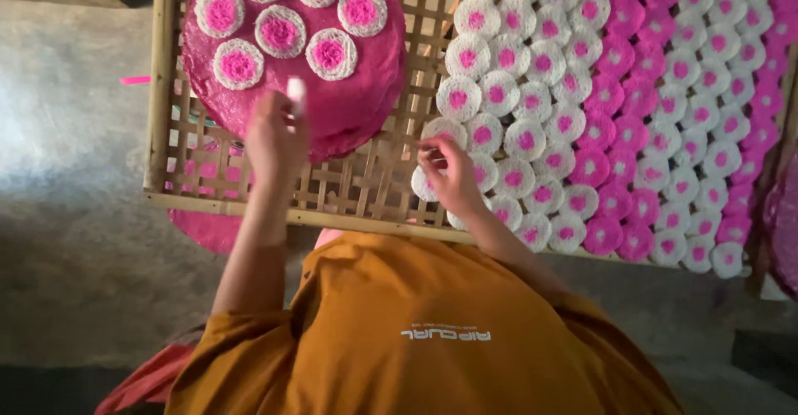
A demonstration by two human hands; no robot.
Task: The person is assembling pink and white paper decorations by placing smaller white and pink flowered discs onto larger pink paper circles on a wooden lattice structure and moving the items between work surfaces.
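Round white crackers with pink centres lie overlapped on bamboo lattice tray; right hand fingertips pinch one at the row's near end. Left hand fingers closed around small white piece, over pink disc.

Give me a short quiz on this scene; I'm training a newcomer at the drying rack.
1. True or false: the left hand holds a small white piece.
2. The right hand touches: A) the floor, B) the small white-and-pink discs on the bamboo rack, C) the orange shirt.
3. How many small discs lie on the big pink round?

Key: 1 true; 2 B; 3 seven.
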